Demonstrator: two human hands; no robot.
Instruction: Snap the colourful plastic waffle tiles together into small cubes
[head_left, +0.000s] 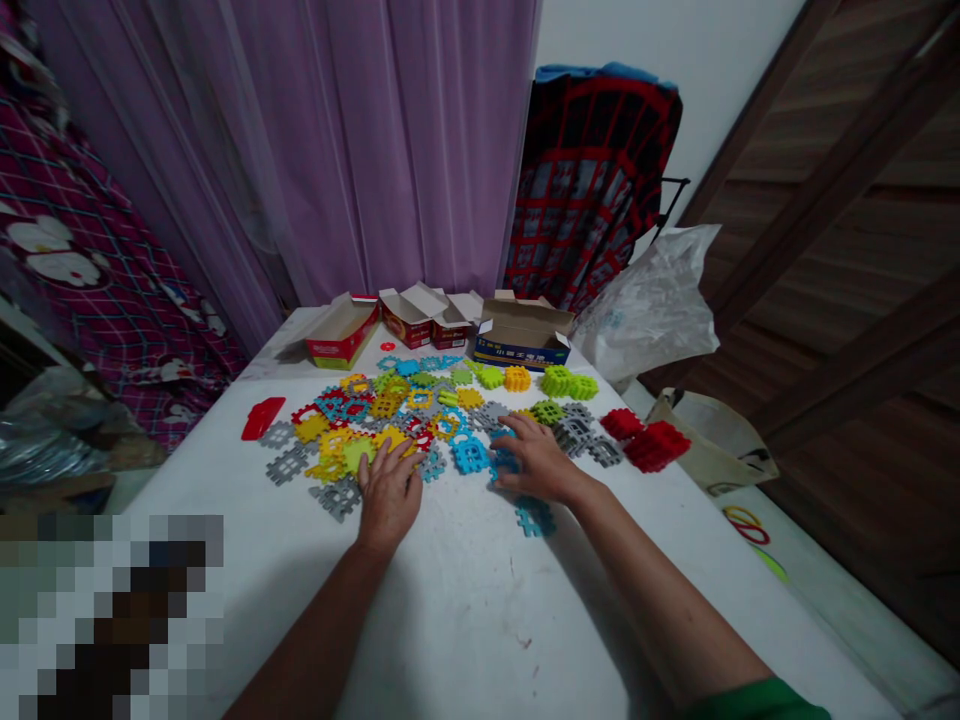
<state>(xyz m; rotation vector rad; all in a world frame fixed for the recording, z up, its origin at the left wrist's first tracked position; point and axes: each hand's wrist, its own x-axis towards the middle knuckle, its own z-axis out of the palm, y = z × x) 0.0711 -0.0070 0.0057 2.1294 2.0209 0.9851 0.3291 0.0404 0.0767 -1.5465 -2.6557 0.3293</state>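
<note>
A loose pile of flat plastic interlocking building pieces (390, 402) in yellow, grey, red, blue and green is spread over the table. My left hand (390, 495) lies with fingers spread at the pile's near edge, touching yellow pieces (330, 455) and a lime green piece (360, 453). My right hand (541, 462) has its thumb and fingers around blue pieces (504, 460), partly hidden beneath it. Just left of them is a blue stack (470, 454). Another blue piece (535, 517) lies below my right wrist.
Sorted stacks stand at the right: red (657, 446), grey (576, 430), lime green (559, 381) and orange (517, 378). Open cardboard boxes, including a blue one (521, 352) and a red one (343, 335), line the back. A plastic bag (652, 300) hangs beside the table's right edge.
</note>
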